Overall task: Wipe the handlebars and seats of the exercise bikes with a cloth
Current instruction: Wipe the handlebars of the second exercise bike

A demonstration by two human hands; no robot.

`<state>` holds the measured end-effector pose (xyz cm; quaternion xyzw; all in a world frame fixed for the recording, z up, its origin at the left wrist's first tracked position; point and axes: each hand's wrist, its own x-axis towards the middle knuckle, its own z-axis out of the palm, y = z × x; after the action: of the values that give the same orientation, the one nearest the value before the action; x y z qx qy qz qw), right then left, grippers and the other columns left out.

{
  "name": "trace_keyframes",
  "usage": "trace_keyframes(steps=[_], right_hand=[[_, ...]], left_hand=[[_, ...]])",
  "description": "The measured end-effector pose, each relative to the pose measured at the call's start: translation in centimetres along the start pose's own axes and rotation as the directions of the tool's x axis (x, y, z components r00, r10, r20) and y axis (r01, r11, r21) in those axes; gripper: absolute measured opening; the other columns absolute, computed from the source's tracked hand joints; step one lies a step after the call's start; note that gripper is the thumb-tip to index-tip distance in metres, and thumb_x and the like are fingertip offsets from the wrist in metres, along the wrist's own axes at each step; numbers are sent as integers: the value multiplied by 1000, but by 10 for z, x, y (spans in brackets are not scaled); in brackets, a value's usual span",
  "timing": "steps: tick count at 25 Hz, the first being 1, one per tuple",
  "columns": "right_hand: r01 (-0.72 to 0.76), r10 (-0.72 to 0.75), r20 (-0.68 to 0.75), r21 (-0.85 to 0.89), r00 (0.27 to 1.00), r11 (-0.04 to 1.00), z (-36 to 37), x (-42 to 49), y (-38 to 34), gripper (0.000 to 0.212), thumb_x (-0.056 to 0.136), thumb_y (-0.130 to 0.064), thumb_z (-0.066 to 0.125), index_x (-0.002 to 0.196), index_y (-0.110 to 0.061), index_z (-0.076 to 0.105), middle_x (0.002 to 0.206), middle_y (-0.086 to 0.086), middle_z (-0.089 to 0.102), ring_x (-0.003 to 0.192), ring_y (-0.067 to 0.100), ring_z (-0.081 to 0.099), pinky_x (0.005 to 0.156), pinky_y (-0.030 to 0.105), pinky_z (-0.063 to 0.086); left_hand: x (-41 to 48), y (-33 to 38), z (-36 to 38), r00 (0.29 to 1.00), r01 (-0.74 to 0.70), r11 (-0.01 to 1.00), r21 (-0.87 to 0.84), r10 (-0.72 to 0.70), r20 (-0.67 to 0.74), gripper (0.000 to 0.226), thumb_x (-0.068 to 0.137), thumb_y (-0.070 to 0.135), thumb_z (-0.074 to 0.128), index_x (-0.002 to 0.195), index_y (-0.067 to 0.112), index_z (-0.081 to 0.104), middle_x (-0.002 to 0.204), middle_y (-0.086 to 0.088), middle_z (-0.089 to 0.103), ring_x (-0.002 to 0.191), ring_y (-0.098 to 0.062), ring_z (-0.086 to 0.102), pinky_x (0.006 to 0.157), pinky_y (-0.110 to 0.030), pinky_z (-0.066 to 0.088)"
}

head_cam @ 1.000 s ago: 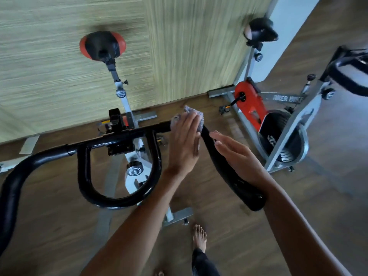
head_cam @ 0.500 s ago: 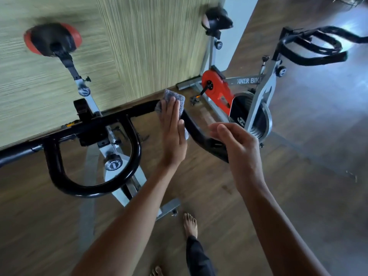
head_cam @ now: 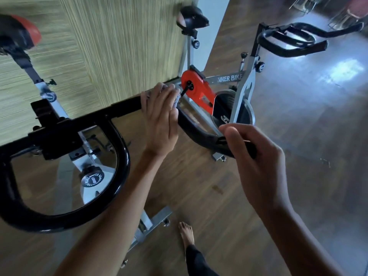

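The near bike's black handlebar (head_cam: 123, 107) crosses the view, with a loop (head_cam: 124, 156) hanging toward me. My left hand (head_cam: 161, 118) lies over the bar at its right bend, fingers curled over a grey cloth (head_cam: 176, 100) pressed on the bar. My right hand (head_cam: 256, 164) grips the bar's right end (head_cam: 201, 132), thumb on top. This bike's red and black seat (head_cam: 18, 34) is at the top left. A second bike stands beyond, with its black seat (head_cam: 192, 16) and black handlebars (head_cam: 288, 44).
The second bike's red chain guard (head_cam: 197, 86) and flywheel (head_cam: 245, 114) sit close behind my hands. A green textured wall (head_cam: 109, 46) runs along the left. My bare foot (head_cam: 186, 234) stands on the wooden floor beside the near bike's base foot (head_cam: 153, 224).
My left hand's fingers went from flat on the cloth to curled over it. My right hand closed round the handlebar end. The view swung right, showing more of the second bike.
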<state>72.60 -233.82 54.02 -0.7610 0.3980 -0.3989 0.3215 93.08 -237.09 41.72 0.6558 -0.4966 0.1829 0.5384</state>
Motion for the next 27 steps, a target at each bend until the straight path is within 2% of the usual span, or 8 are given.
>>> trace_keyframes(steps=[4, 7, 11, 13, 16, 20, 23, 27], right_hand=[[55, -53, -20, 102, 998, 993, -1, -30, 11, 26, 101, -29, 50, 123, -20, 62, 115, -4, 69, 103, 12, 66, 86, 27, 52], [74, -67, -66, 111, 996, 991, 3, -32, 12, 25, 101, -22, 51, 123, -18, 61, 114, 0, 69, 98, 16, 66, 83, 38, 54], [79, -72, -69, 107, 995, 991, 2, -32, 13, 23, 100, -21, 52, 118, -13, 64, 97, 6, 68, 79, 31, 60, 70, 51, 50], [84, -77, -68, 107, 995, 991, 3, -32, 13, 23, 101, -22, 51, 118, -14, 64, 99, 3, 68, 77, 30, 59, 69, 51, 50], [81, -74, -58, 118, 996, 990, 2, -31, 14, 26, 102, -24, 49, 121, -13, 63, 108, 1, 70, 86, 25, 65, 76, 51, 53], [18, -15, -16, 245, 1000, 969, -3, -29, 18, 35, 103, -28, 45, 130, -13, 62, 122, 6, 68, 116, 27, 64, 97, 56, 50], [-22, 16, 22, 295, 1000, 955, -11, -28, 18, 35, 103, -24, 46, 132, -12, 62, 122, 10, 61, 120, 32, 59, 102, 59, 46], [-109, 71, 120, 350, 990, 930, -23, -24, 10, 32, 99, -14, 49, 127, -7, 63, 121, 10, 63, 119, 26, 61, 103, 46, 49]], left_hand=[[-18, 30, 8, 985, 161, 950, -269, -171, -13, 64, 104, 43, 19, 130, -4, 55, 140, -13, 51, 143, -33, 32, 115, -63, 18], [-36, 58, 5, 978, 195, 879, -435, -206, 22, 68, 104, 46, 18, 131, -6, 52, 144, -9, 45, 146, -30, 26, 112, -63, 28], [-43, 44, 6, 995, 95, 899, -427, -102, 7, 63, 107, 37, 18, 132, -9, 52, 147, -22, 44, 146, -34, 28, 115, -63, 24], [-37, 45, 12, 984, 127, 887, -444, -168, -55, 57, 107, 31, 22, 127, -11, 56, 144, -25, 46, 145, -35, 28, 113, -65, 24], [-36, 72, 12, 969, 161, 862, -480, -232, -91, 47, 100, 16, 26, 117, -11, 60, 131, -22, 54, 137, -38, 37, 110, -63, 27], [-51, 103, -1, 972, 172, 860, -481, -228, -60, 56, 104, 31, 22, 116, -7, 61, 125, -14, 58, 133, -32, 43, 109, -63, 28], [-54, 124, -7, 965, 207, 841, -499, -260, -38, 47, 98, 21, 26, 118, -7, 58, 124, -15, 59, 130, -32, 45, 107, -63, 30], [-52, 152, -16, 959, 220, 823, -524, -279, -36, 41, 95, 17, 31, 116, -6, 58, 121, -14, 58, 126, -31, 46, 104, -60, 33]])
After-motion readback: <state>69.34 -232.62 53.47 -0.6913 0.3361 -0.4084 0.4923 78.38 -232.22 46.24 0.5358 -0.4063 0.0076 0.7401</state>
